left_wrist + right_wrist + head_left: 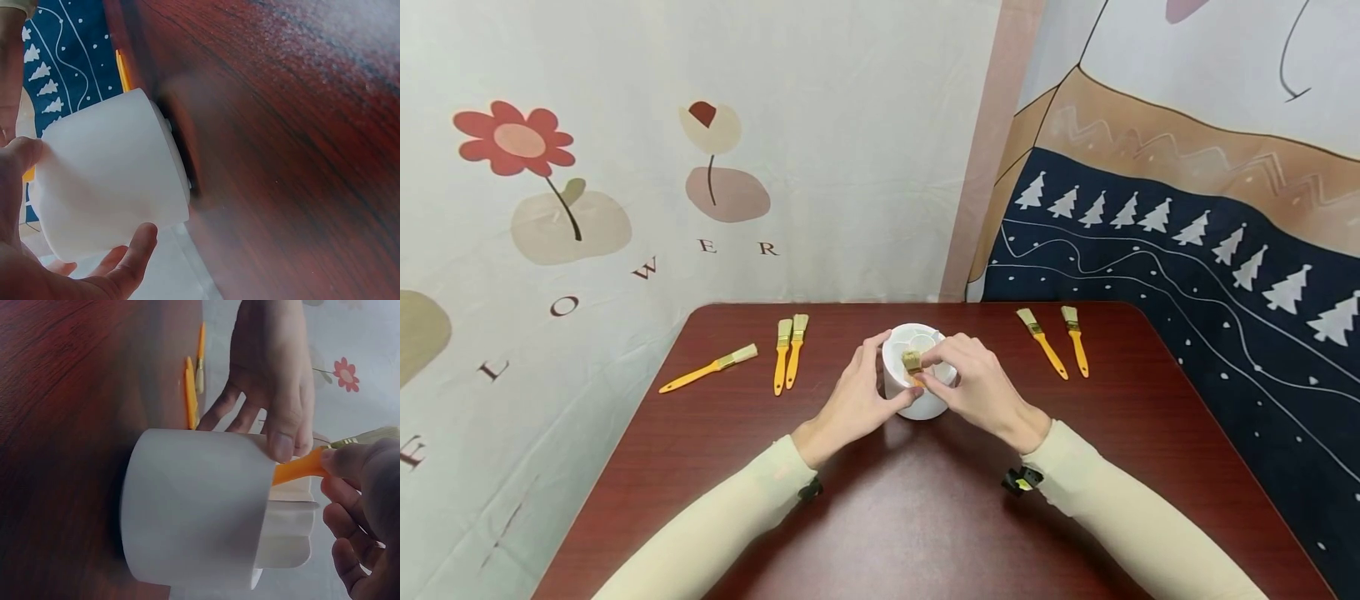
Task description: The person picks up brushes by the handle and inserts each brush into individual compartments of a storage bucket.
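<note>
A white round container (931, 407) with a scalloped insert (287, 540) stands on the table before me. My left hand (853, 404) holds it from the left, the thumb near the rim and the fingers around its side, as the left wrist view shows. Between the thumb and fingers of my right hand (985, 387) is a paintbrush (912, 361), pinched near its metal band. Its bristles point up and its orange handle (300, 467) slants down at the container's mouth. The handle's lower end is hidden inside the rim.
On the dark red table (917, 525), one paintbrush (700, 372) lies far left, with a paintbrush (781, 358) and another paintbrush (795, 352) side by side nearer the container. To the right lie a paintbrush (1043, 346) and a further paintbrush (1076, 343). Printed curtains (865, 167) stand behind.
</note>
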The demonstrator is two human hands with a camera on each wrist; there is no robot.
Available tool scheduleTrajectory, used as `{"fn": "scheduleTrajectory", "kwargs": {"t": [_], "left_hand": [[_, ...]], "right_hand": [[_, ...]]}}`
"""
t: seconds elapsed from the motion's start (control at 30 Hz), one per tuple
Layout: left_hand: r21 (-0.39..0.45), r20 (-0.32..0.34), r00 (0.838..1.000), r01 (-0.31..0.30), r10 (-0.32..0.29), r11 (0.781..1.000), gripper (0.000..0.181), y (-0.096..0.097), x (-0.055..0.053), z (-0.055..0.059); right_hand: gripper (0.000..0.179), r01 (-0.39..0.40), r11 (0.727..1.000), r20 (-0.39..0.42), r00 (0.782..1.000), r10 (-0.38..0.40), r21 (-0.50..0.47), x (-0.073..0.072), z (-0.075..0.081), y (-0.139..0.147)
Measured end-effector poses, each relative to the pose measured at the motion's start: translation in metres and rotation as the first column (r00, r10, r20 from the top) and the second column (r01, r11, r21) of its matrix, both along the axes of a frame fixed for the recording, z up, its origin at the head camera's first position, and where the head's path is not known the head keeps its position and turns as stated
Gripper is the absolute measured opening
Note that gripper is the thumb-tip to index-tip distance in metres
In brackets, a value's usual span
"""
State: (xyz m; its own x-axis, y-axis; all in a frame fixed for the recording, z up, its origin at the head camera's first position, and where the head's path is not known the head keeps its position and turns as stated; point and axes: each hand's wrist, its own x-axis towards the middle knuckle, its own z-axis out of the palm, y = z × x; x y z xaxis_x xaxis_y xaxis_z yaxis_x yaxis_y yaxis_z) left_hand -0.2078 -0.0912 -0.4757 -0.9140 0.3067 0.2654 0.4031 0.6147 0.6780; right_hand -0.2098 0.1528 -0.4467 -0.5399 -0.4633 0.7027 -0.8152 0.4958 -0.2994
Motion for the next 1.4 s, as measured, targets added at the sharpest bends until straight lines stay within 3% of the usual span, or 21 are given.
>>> {"fn": "scheduleTrajectory", "kwargs": {"t": [0.2,0.43,0.67,0.93,1.17,1.4], "left_hand": [[-0.001,0.036,0.999,-0.003,0.003,1.0,0.105,0.001,-0.001,0.0],[0.007,-0.012,1.0,-0.006,0.006,1.0,0.104,0.001,0.001,0.001],[0.002,-0.009,1.0,0.001,-0.001,1.0,0.104,0.0,0.001,0.002],[0.016,-0.017,1.0,0.023,-0.023,1.0,0.104,-0.001,-0.001,0.002],[-0.006,0.045,0.998,0.038,-0.038,0.999,0.105,-0.004,-0.003,0.006],[-0.011,0.08,0.992,0.096,-0.095,0.995,0.105,-0.008,-0.009,0.01]], "right_hand": [[0.031,0.02,0.998,-0.067,0.998,-0.016,0.057,0.0,-0.005,-0.002],[0.033,0.035,0.993,-0.064,0.998,-0.027,0.116,0.002,-0.004,0.0],[0.034,0.034,0.99,-0.054,0.998,-0.027,0.137,0.004,-0.004,0.003],[0.035,0.01,0.997,-0.047,0.999,-0.007,0.073,0.006,-0.007,0.005],[0.033,0.026,0.999,-0.025,0.999,-0.027,-0.032,0.006,-0.007,0.011],[0.026,0.074,0.994,-0.004,0.997,-0.075,-0.082,0.003,-0.003,0.02]]}}
